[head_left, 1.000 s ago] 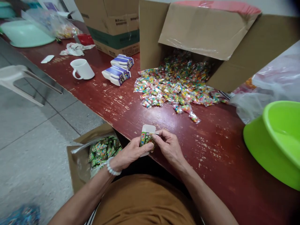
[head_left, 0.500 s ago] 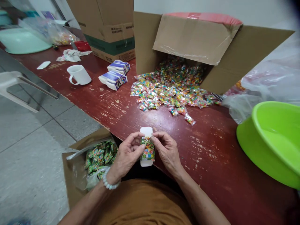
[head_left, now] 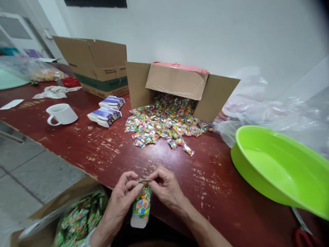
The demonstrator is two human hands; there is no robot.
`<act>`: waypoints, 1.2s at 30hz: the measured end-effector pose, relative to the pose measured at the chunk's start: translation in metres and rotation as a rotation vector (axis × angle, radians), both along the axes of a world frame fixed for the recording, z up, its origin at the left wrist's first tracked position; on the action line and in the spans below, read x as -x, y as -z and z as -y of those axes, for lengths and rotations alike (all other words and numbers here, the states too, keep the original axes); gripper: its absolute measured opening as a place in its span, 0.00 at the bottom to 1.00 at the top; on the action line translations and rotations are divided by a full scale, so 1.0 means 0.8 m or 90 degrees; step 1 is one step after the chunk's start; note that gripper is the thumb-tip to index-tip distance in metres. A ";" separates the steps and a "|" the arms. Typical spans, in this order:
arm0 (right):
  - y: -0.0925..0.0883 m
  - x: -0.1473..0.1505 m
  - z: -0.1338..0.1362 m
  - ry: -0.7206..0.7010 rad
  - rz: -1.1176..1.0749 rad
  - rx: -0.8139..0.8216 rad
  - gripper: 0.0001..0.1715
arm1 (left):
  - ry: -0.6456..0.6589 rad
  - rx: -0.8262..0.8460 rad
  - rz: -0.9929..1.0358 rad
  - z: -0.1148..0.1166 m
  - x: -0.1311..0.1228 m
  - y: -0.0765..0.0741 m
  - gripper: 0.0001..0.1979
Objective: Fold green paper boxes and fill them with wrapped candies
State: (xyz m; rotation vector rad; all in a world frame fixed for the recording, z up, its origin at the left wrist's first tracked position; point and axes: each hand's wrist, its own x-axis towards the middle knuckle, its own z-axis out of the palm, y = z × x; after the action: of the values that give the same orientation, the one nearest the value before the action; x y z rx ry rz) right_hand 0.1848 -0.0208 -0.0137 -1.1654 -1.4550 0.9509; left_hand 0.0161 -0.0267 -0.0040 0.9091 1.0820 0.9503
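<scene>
A small green printed carton is held tilted over the table's front edge, its white bottom flap hanging open toward me. My left hand grips its left side, with thumb and fingers near the upper end. At that upper end, my right hand pinches the top flap between thumb and index finger. The flap is now seen nearly edge-on. Beyond my hands lies a heap of small clear packets of colourful candy, spilling from a cardboard box laid on its side.
Lower left, an open cardboard box with a plastic liner holds green packets. A white mug and purple-white cartons stand on the red table. On the right are a green basin and red-handled scissors.
My view has lifted and shifted right, so hands and carton sit lower in it. The carton's top flap, upright and flat before, is now bent over at the top.
</scene>
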 end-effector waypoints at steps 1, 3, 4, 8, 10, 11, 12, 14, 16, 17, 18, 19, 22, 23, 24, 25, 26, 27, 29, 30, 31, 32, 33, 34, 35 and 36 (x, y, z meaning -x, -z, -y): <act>0.001 0.001 0.000 0.024 0.016 -0.043 0.07 | -0.005 0.024 0.020 0.001 -0.002 -0.001 0.26; 0.002 0.002 0.002 0.052 0.027 -0.094 0.07 | 0.032 0.087 0.061 0.005 -0.007 -0.004 0.27; 0.001 0.001 0.003 0.050 0.036 -0.107 0.07 | 0.064 0.123 0.081 0.007 -0.009 -0.005 0.28; -0.006 -0.001 0.006 -0.036 0.054 -0.092 0.07 | 0.095 0.208 0.120 0.013 -0.015 -0.003 0.33; -0.009 0.000 0.005 -0.078 -0.024 -0.007 0.10 | 0.087 0.183 0.105 0.010 -0.016 -0.002 0.35; -0.010 0.001 0.003 -0.098 -0.080 0.051 0.12 | 0.093 0.157 0.085 0.009 -0.017 -0.001 0.36; -0.010 0.001 0.002 -0.114 -0.133 0.104 0.13 | 0.101 0.129 0.059 0.007 -0.017 -0.001 0.37; -0.011 0.002 -0.003 -0.140 -0.191 0.172 0.15 | 0.109 0.085 0.008 0.004 -0.018 -0.003 0.38; -0.014 0.001 -0.007 -0.148 -0.185 0.205 0.15 | 0.115 0.069 -0.015 0.002 -0.019 -0.005 0.39; -0.015 0.001 -0.009 -0.150 -0.178 0.219 0.16 | 0.117 0.066 -0.015 0.001 -0.020 -0.005 0.39; -0.017 0.000 -0.011 -0.154 -0.178 0.232 0.16 | 0.117 0.061 -0.012 0.001 -0.020 -0.006 0.40; -0.018 -0.001 -0.012 -0.154 -0.183 0.240 0.17 | 0.118 0.052 -0.007 0.001 -0.021 -0.006 0.40; -0.019 0.001 -0.014 -0.145 -0.205 0.235 0.16 | 0.131 0.023 0.003 -0.002 -0.019 -0.004 0.39; -0.018 0.002 -0.014 -0.144 -0.213 0.236 0.16 | 0.138 0.019 0.006 -0.003 -0.018 -0.002 0.38; -0.017 0.004 -0.013 -0.145 -0.220 0.238 0.17 | 0.143 0.018 0.007 -0.005 -0.016 0.001 0.37; -0.016 0.005 -0.013 -0.144 -0.225 0.242 0.17 | 0.147 0.020 0.007 -0.006 -0.015 0.003 0.37; -0.015 0.005 -0.012 -0.144 -0.228 0.244 0.18 | 0.151 0.024 0.006 -0.006 -0.013 0.005 0.36; -0.014 0.004 -0.012 -0.143 -0.230 0.246 0.18 | 0.154 0.029 0.007 -0.007 -0.012 0.007 0.36; -0.014 0.001 -0.011 -0.143 -0.231 0.252 0.19 | 0.163 0.045 0.017 -0.006 -0.012 0.009 0.36; -0.014 -0.002 -0.011 -0.146 -0.229 0.257 0.19 | 0.167 0.055 0.027 -0.005 -0.013 0.009 0.37; -0.015 -0.004 -0.011 -0.150 -0.228 0.264 0.19 | 0.166 0.064 0.036 -0.004 -0.014 0.009 0.37; -0.015 -0.007 -0.012 -0.154 -0.227 0.272 0.20 | 0.166 0.073 0.045 -0.004 -0.016 0.009 0.38; -0.015 -0.009 -0.013 -0.157 -0.226 0.280 0.20 | 0.166 0.080 0.053 -0.003 -0.017 0.008 0.38; -0.016 -0.011 -0.013 -0.159 -0.223 0.287 0.20 | 0.165 0.084 0.056 -0.003 -0.018 0.008 0.39; -0.016 -0.012 -0.013 -0.157 -0.221 0.291 0.20 | 0.166 0.085 0.058 -0.003 -0.019 0.008 0.39; -0.016 -0.012 -0.013 -0.154 -0.219 0.291 0.19 | 0.167 0.085 0.056 -0.003 -0.019 0.007 0.39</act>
State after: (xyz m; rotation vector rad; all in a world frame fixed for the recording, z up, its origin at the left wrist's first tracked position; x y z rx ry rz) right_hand 0.1942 -0.0101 -0.0010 -1.0848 -1.1436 1.6292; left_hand 0.0316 -0.0242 -0.0099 0.8673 0.9140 0.6867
